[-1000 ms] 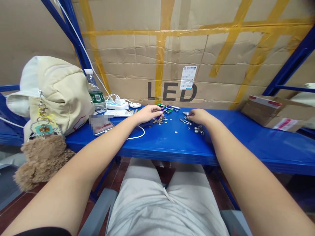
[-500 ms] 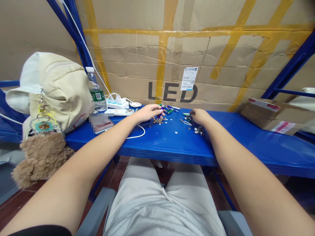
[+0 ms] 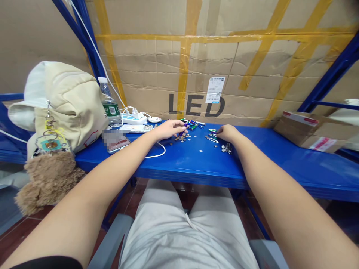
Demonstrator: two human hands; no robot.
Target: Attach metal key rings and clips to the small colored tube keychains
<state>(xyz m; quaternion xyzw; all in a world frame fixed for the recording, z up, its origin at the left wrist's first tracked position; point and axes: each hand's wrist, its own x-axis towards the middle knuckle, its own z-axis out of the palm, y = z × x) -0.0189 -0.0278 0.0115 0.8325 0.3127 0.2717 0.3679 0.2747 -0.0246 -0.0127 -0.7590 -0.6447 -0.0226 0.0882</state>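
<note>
- Both hands are down in a spread of small parts on a blue metal shelf [image 3: 179,164], nothing lifted up that I can see
- Left hand [image 3: 168,129]: fingers [image 3: 181,125] loosely together, curled over the edge of a bunch of colored little tubes [image 3: 189,125], with small metal discs [image 3: 181,137] right below; can't tell if it's gripping anything
- Right hand [image 3: 227,133]: fingertips [image 3: 218,130] bunched together right by some metal clips [image 3: 213,139]; again, can't tell if anything's pinched
- Clump of metal rings [image 3: 226,148] sits just past that hand
- Off to the left: phone [image 3: 119,145], white cable [image 3: 157,153], power strip [image 3: 134,119], water bottle [image 3: 110,104]
</note>
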